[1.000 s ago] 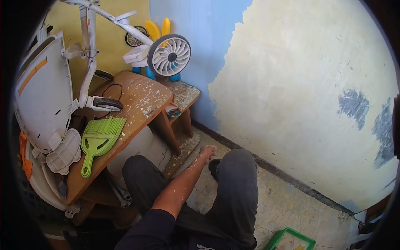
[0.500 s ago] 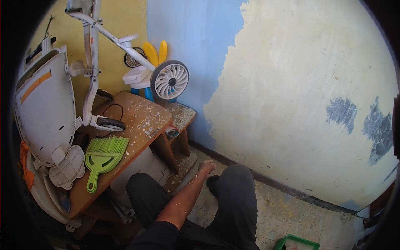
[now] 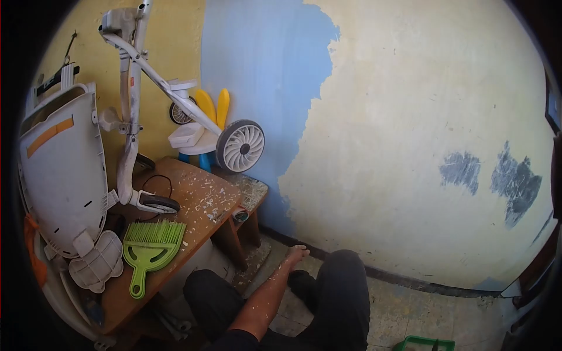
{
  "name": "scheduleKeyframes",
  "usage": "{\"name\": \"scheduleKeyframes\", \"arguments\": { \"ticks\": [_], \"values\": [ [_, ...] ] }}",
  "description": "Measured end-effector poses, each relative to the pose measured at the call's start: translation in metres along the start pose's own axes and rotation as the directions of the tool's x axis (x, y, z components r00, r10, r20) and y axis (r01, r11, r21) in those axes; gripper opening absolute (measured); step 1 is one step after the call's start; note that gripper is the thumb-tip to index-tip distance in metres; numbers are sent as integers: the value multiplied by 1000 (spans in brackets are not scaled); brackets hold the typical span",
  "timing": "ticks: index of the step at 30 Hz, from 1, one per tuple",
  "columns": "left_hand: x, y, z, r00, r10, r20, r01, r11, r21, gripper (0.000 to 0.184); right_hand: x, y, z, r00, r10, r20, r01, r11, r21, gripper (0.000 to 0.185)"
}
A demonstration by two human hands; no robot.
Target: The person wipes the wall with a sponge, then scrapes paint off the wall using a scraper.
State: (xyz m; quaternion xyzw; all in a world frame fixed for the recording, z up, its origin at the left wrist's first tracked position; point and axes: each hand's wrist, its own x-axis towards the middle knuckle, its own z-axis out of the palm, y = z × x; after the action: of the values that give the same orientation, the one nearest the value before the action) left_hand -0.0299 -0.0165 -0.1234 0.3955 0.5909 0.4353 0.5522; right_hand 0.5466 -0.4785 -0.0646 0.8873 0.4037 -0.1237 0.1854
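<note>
Between my knees my left forearm reaches forward, dotted with pale flecks. My left hand [image 3: 297, 254] is near the foot of the wall [image 3: 374, 199], above the floor and just beyond my dark shoe [image 3: 301, 283]. Its fingers look curled together; whether anything is in them is too small to make out. My right hand is outside the view. Cream paint covers most of this wall, with a ragged edge against a blue strip [image 3: 257, 64] and scraped dark grey patches [image 3: 512, 184] at the right.
A wooden table [image 3: 205, 196] strewn with paint flakes stands at the left, bearing a green hand brush [image 3: 153, 248] and a white wheeled frame [image 3: 130, 158]. A grey plastic shell [image 3: 61, 175] stands beside it. A green tray [image 3: 430, 339] sits on the floor at bottom right.
The view has tilted upward, so table, wall and legs sit lower in the picture. My left hand stays near the wall's foot, fingers still curled. Less of the green tray shows.
</note>
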Motion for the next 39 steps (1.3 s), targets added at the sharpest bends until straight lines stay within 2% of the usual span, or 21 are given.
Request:
{"name": "scheduleKeyframes", "arguments": {
  "ticks": [1,2,4,5,6,8,9,10,11,12,13,15,17,21,22,23,29,30,33,37,39],
  "values": [
    [11,-2,-1,991,-60,121,63,998,-25,42,-3,-5,-16,993,86,77,-94,991,100,20],
    [17,-6,0,991,-60,121,64,998,-30,42,-15,-21,-35,993,87,74,-94,991,97,20],
    [16,-6,9,961,275,13,-263,903,339,57,-29,-41,-65,952,306,22,-238,691,683,17],
    [11,3,12,961,278,2,-263,907,328,57,-18,-36,-68,991,26,-135,29,919,394,9],
    [-14,35,11,962,266,-67,-223,900,374,61,-7,-47,-79,989,19,-145,40,920,391,9],
    [-37,77,13,959,250,-136,-174,892,417,65,25,-88,-105,964,-156,-215,263,444,857,33],
    [-40,90,14,938,321,-134,-227,857,462,68,62,-107,-116,955,-238,-176,270,452,851,44],
    [-40,99,15,913,388,-127,-276,816,508,71,67,-137,-138,891,-338,-303,402,277,873,44],
    [-30,101,18,917,378,-129,-266,818,510,71,20,-187,-204,844,-409,-347,486,311,817,44],
    [-12,105,21,856,506,-112,-386,767,513,71,16,-222,-237,830,-404,-385,531,358,768,50],
    [0,111,23,777,622,-99,-497,703,509,71,35,-253,-256,732,-495,-468,644,281,711,59],
    [11,150,14,693,720,-35,-611,613,501,69,3,-322,-325,687,-533,-493,648,144,748,60],
    [8,197,1,665,747,-3,-506,454,733,67,-8,-383,-375,580,-646,-496,688,62,723,57],
    [33,240,-28,652,757,44,-474,363,802,64,-33,-505,-433,427,-813,-396,658,-21,752,41],
    [30,249,-32,755,648,-98,-526,688,499,64,-28,-536,-434,410,-835,-367,620,-39,783,35],
    [29,252,-36,859,484,-166,-474,875,99,64,-30,-563,-434,381,-849,-367,597,-77,799,30],
    [56,267,-42,878,474,-69,-474,838,-271,61,-49,-640,-408,409,-808,-424,465,-215,859,23],
    [48,273,-39,876,479,-64,-477,836,-271,61,-50,-642,-405,439,-794,-420,426,-228,876,23],
    [22,279,-28,800,581,-148,-563,813,150,58,-43,-649,-390,471,-753,-459,395,-285,873,24],
    [16,279,-22,922,385,-30,-385,910,-152,57,-41,-651,-385,530,-728,-436,310,-312,898,24],
    [12,284,-24,922,386,-17,-382,903,-195,55,-46,-650,-392,532,-731,-426,284,-320,904,23]
  ]
}}
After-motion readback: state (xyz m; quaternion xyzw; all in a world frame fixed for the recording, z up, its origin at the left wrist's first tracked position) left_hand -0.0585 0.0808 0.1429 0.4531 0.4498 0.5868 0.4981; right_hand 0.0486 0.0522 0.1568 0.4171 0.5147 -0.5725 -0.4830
